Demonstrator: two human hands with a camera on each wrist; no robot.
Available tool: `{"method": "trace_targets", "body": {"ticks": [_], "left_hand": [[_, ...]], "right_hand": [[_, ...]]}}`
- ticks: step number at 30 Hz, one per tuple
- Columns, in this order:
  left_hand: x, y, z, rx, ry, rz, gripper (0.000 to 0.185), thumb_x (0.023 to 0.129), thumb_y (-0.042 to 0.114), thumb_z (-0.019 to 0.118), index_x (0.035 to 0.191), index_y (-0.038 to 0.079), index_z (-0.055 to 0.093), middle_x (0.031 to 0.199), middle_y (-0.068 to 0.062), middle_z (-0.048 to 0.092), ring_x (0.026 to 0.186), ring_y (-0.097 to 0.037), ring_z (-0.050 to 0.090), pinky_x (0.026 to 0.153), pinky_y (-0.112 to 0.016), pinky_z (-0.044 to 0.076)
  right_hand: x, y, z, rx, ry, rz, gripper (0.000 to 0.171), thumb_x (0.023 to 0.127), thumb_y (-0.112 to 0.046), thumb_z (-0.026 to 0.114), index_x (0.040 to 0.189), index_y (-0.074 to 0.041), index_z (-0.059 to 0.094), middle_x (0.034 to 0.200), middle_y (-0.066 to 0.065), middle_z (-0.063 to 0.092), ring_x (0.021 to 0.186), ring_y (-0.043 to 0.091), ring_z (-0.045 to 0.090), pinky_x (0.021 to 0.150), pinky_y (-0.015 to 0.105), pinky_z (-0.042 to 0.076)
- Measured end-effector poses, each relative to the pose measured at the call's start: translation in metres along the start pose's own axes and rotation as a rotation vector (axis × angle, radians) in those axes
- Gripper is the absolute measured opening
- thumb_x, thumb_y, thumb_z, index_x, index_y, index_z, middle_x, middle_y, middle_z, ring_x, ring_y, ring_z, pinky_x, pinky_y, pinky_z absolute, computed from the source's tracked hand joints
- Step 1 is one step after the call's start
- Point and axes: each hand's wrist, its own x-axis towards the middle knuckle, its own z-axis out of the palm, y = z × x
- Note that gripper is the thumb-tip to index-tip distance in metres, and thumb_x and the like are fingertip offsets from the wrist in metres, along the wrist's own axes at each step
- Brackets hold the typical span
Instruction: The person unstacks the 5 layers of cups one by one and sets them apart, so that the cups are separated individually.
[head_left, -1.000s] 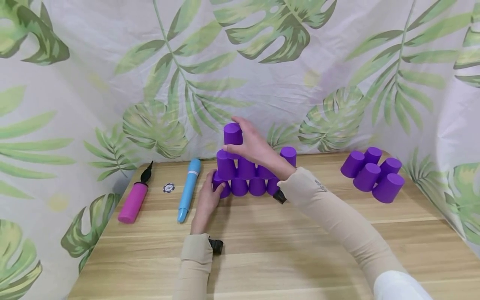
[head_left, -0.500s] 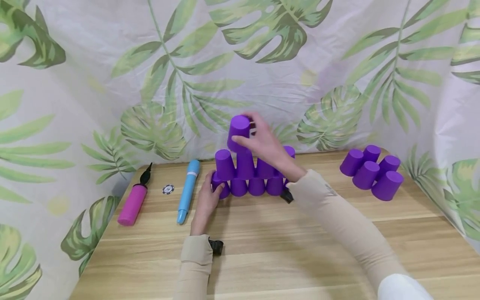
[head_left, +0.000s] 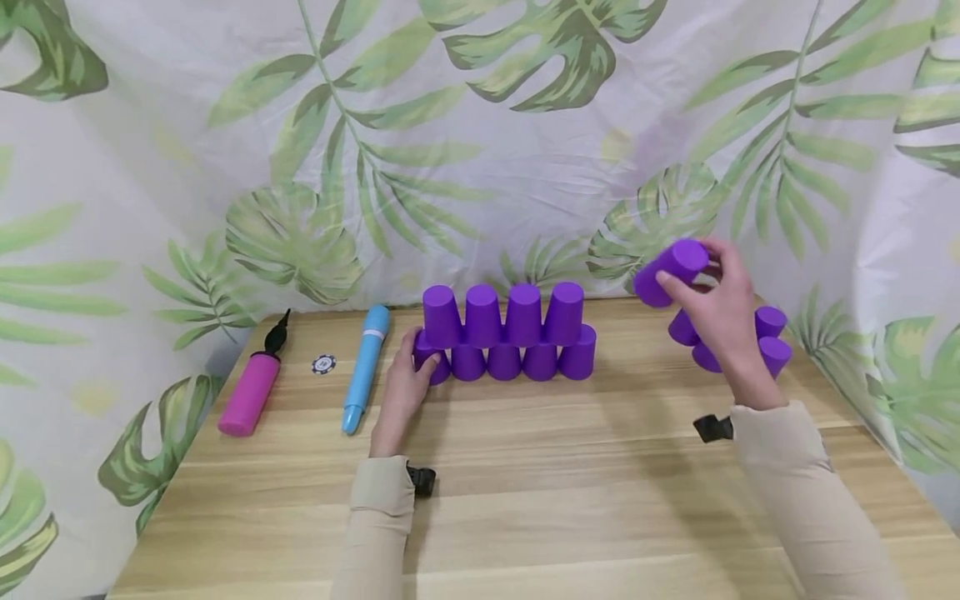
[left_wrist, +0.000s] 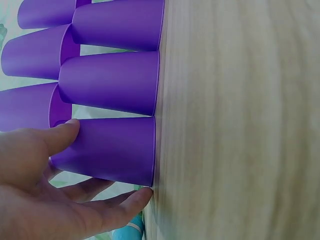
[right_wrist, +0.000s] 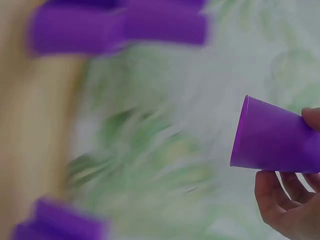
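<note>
Purple cups stand upside down in two stacked rows, an upper row (head_left: 483, 317) resting on a lower row (head_left: 504, 360). My left hand (head_left: 405, 379) holds the leftmost cup (left_wrist: 110, 147) of the lower row, thumb on its near side and fingers behind it. Up on the right, my right hand (head_left: 723, 317) grips another purple cup (head_left: 663, 275) between thumb and fingers, tilted and raised off the table. In the right wrist view that cup (right_wrist: 275, 137) shows its rim pointing left.
Behind my right hand, partly hidden by it, several more purple cups (head_left: 771, 321) stand on the wooden table (head_left: 525, 483). Toward the left lie a blue marker-shaped tube (head_left: 366, 367), a poker chip (head_left: 324, 364) and a pink balloon pump (head_left: 251, 392). A leaf-print cloth (head_left: 420, 167) hangs behind.
My right hand has lifted its cup from above the upper row and carried it right, toward the separate cups. My left hand stays at the lower row's left end.
</note>
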Motion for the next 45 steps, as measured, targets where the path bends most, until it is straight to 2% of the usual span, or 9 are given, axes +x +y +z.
{"method": "trace_targets", "body": {"ticks": [3, 6, 8, 12, 20, 26, 38, 43, 45], "left_hand": [[0.000, 0.000, -0.001, 0.009, -0.006, 0.000, 0.060, 0.096, 0.014, 0.059, 0.148, 0.006, 0.031, 0.142, -0.028, 0.042, 0.131, -0.042, 0.041, 0.109, -0.053, 0.032], [-0.001, 0.000, -0.001, 0.015, -0.011, 0.000, 0.060, 0.096, 0.015, 0.059, 0.148, 0.006, 0.031, 0.141, -0.028, 0.043, 0.130, -0.042, 0.041, 0.108, -0.054, 0.032], [-0.001, 0.001, -0.001, 0.010, -0.007, 0.004, 0.059, 0.096, 0.014, 0.059, 0.148, 0.006, 0.032, 0.140, -0.028, 0.043, 0.130, -0.042, 0.041, 0.108, -0.054, 0.032], [-0.001, 0.001, -0.002, 0.014, 0.002, 0.010, 0.059, 0.095, 0.014, 0.060, 0.147, 0.006, 0.033, 0.139, -0.028, 0.045, 0.130, -0.042, 0.042, 0.108, -0.054, 0.033], [-0.002, 0.002, 0.001, 0.000, 0.007, 0.012, 0.059, 0.095, 0.013, 0.060, 0.147, 0.005, 0.033, 0.140, -0.028, 0.045, 0.130, -0.041, 0.042, 0.108, -0.053, 0.033], [-0.001, 0.002, 0.000, -0.004, 0.005, 0.003, 0.058, 0.096, 0.013, 0.059, 0.147, 0.006, 0.033, 0.141, -0.028, 0.044, 0.131, -0.041, 0.040, 0.109, -0.053, 0.032], [-0.003, -0.002, -0.001, 0.005, 0.005, 0.001, 0.060, 0.095, 0.013, 0.059, 0.148, 0.005, 0.032, 0.141, -0.028, 0.043, 0.131, -0.042, 0.040, 0.109, -0.054, 0.032], [-0.003, 0.000, -0.002, -0.003, 0.007, 0.004, 0.060, 0.095, 0.012, 0.060, 0.148, 0.006, 0.032, 0.142, -0.028, 0.042, 0.131, -0.042, 0.040, 0.109, -0.054, 0.032], [-0.002, 0.001, -0.002, -0.003, 0.004, 0.007, 0.061, 0.095, 0.012, 0.060, 0.148, 0.005, 0.031, 0.142, -0.028, 0.042, 0.131, -0.042, 0.040, 0.109, -0.054, 0.032]], "right_hand": [[-0.007, 0.042, -0.006, -0.131, -0.056, 0.099, 0.066, 0.084, -0.031, 0.075, 0.136, -0.004, 0.043, 0.125, 0.016, 0.054, 0.112, 0.028, 0.052, 0.094, 0.043, 0.045], [-0.015, 0.075, -0.005, -0.227, -0.103, 0.143, 0.068, 0.085, -0.030, 0.074, 0.137, 0.000, 0.042, 0.128, 0.025, 0.052, 0.118, 0.038, 0.049, 0.097, 0.053, 0.040], [-0.016, 0.088, -0.002, -0.264, -0.116, 0.153, 0.068, 0.084, -0.027, 0.074, 0.137, 0.002, 0.041, 0.127, 0.029, 0.052, 0.118, 0.043, 0.049, 0.097, 0.056, 0.039], [-0.014, 0.104, 0.008, -0.307, -0.146, 0.161, 0.066, 0.084, -0.021, 0.074, 0.136, 0.004, 0.041, 0.128, 0.031, 0.052, 0.119, 0.046, 0.049, 0.099, 0.056, 0.039], [-0.013, 0.121, 0.014, -0.371, -0.202, 0.200, 0.067, 0.085, -0.018, 0.072, 0.137, 0.006, 0.038, 0.136, 0.032, 0.045, 0.122, 0.050, 0.044, 0.102, 0.058, 0.035], [-0.014, 0.127, 0.011, -0.398, -0.205, 0.214, 0.065, 0.085, -0.014, 0.070, 0.137, 0.007, 0.038, 0.135, 0.032, 0.045, 0.121, 0.052, 0.043, 0.101, 0.061, 0.034], [-0.012, 0.136, 0.013, -0.385, -0.201, 0.226, 0.065, 0.086, -0.014, 0.069, 0.137, 0.009, 0.036, 0.133, 0.035, 0.045, 0.120, 0.052, 0.044, 0.102, 0.060, 0.035], [-0.013, 0.136, 0.014, -0.377, -0.189, 0.215, 0.068, 0.086, -0.012, 0.068, 0.139, 0.009, 0.032, 0.135, 0.036, 0.041, 0.121, 0.053, 0.042, 0.102, 0.061, 0.033], [-0.014, 0.133, 0.015, -0.385, -0.175, 0.182, 0.069, 0.085, -0.010, 0.068, 0.140, 0.009, 0.031, 0.135, 0.037, 0.039, 0.122, 0.053, 0.041, 0.102, 0.061, 0.033]]}}
